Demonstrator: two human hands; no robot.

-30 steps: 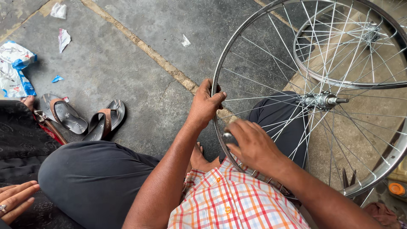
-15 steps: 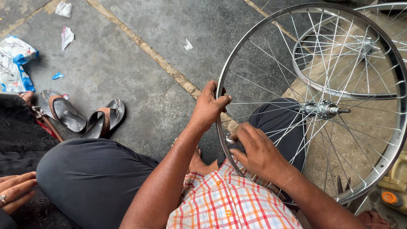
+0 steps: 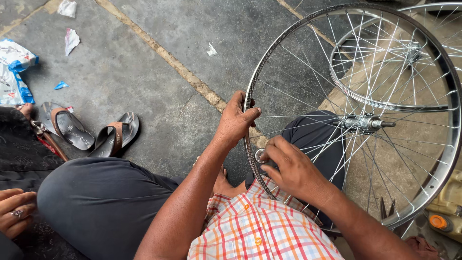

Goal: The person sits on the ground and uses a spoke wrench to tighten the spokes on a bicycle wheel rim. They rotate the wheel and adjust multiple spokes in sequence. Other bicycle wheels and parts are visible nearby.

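Note:
A spoked metal bicycle wheel (image 3: 447, 144) stands upright over my lap, its hub (image 3: 363, 123) at centre right. My left hand (image 3: 236, 120) grips the rim at its left side, thumb over the edge. My right hand (image 3: 293, 168) sits just inside the rim lower down, its fingers pinched on a small round metal tool (image 3: 260, 155) against the rim. I sit on the ground in dark trousers and a checked shirt.
A second spoked wheel (image 3: 385, 103) lies behind the first at upper right. A pair of sandals (image 3: 89, 132) rests on the concrete at left, with paper scraps and a blue-white wrapper (image 3: 14, 72) beyond. Another person's hand (image 3: 14, 212) shows at lower left. A yellow container (image 3: 445, 204) sits lower right.
The view has shifted slightly, so the wheel sits a little further right. Both hands keep their hold on the rim and the tool.

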